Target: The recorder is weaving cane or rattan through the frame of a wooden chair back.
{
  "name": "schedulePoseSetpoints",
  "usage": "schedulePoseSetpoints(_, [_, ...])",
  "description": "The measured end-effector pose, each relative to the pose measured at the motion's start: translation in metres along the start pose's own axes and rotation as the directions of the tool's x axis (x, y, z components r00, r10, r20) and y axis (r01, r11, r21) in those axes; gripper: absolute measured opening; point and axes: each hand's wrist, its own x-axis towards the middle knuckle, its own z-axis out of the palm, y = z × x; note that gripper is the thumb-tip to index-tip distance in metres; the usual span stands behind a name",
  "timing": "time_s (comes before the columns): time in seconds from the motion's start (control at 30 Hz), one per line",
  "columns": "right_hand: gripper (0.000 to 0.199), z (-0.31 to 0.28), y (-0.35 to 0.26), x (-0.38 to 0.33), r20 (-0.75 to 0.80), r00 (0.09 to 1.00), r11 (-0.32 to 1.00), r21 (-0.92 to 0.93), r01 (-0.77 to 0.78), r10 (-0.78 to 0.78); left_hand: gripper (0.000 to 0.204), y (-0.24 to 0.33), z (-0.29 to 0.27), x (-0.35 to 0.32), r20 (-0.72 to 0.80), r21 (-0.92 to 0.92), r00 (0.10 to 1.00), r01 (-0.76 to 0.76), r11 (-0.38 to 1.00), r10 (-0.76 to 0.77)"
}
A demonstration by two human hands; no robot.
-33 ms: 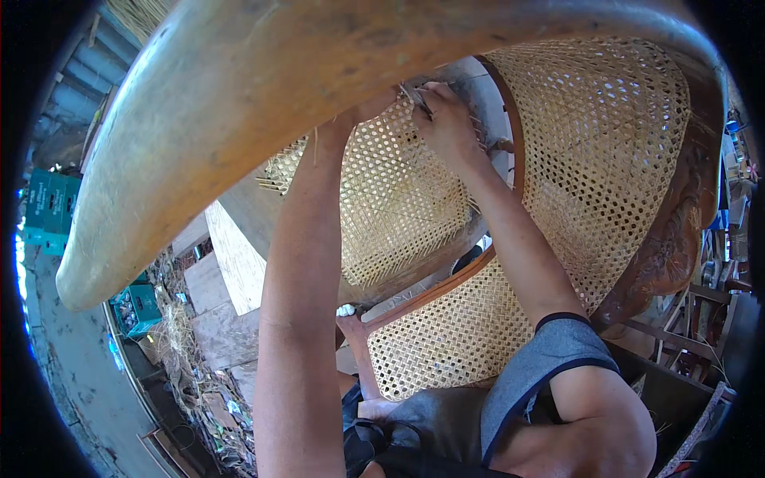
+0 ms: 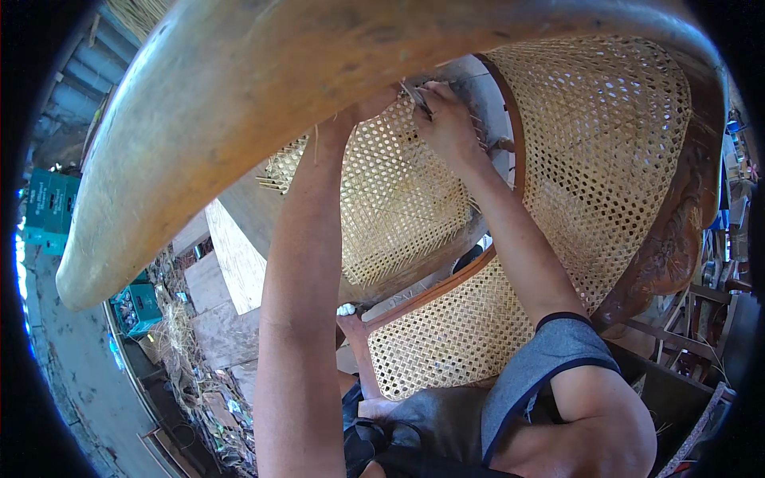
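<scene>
A woven cane seat panel with loose strand ends along its edges lies in front of me, below the large curved wooden rail of a chair. My right hand is closed around a small metal tool with a dark end, held at the panel's far edge; its exact kind is too small to make out. Beside that tool, my left hand is at the same edge. The rail hides most of its fingers, so its grip does not show. A thin strand hangs at my left wrist.
A curved cane backrest in a dark carved frame rises at the right. Nearer me is another cane panel in a wooden frame. Green crates stand at the left, with scraps and cane shavings on the floor.
</scene>
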Motion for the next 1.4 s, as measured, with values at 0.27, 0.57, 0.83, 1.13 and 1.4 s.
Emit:
schedulePoseSetpoints(0.27, [0.034, 0.007, -0.011, -0.006, 0.060, 0.998, 0.999, -0.032, -0.018, 0.020, 0.032, -0.004, -0.010, -0.009, 0.036, 0.082, 0.999, 0.011, 0.997, -0.014])
schedulePoseSetpoints(0.57, [0.038, -0.026, 0.002, -0.010, 0.247, 0.965, 0.977, -0.212, -0.031, 0.084, 0.035, 0.030, -0.002, 0.014, 0.170, 0.273, 0.952, 0.203, 0.940, -0.255])
schedulePoseSetpoints(0.83, [0.033, -0.279, -0.163, -0.175, 0.879, -0.414, 0.554, -0.226, -0.801, -0.239, 0.025, 0.091, -0.018, -0.076, 0.151, 0.212, 0.966, 0.175, 0.962, -0.209])
schedulePoseSetpoints(1.13, [0.048, -0.330, -0.244, -0.351, 0.844, 0.156, 0.786, -0.389, -0.481, 0.513, 0.021, 0.246, 0.025, -0.296, 0.503, 0.026, 0.823, 0.292, 0.956, -0.265])
schedulePoseSetpoints(1.4, [0.041, -0.334, -0.240, -0.360, 0.767, 0.369, 0.843, -0.412, -0.346, 0.526, 0.023, 0.287, 0.022, -0.314, 0.513, 0.006, 0.845, 0.172, 0.985, -0.150])
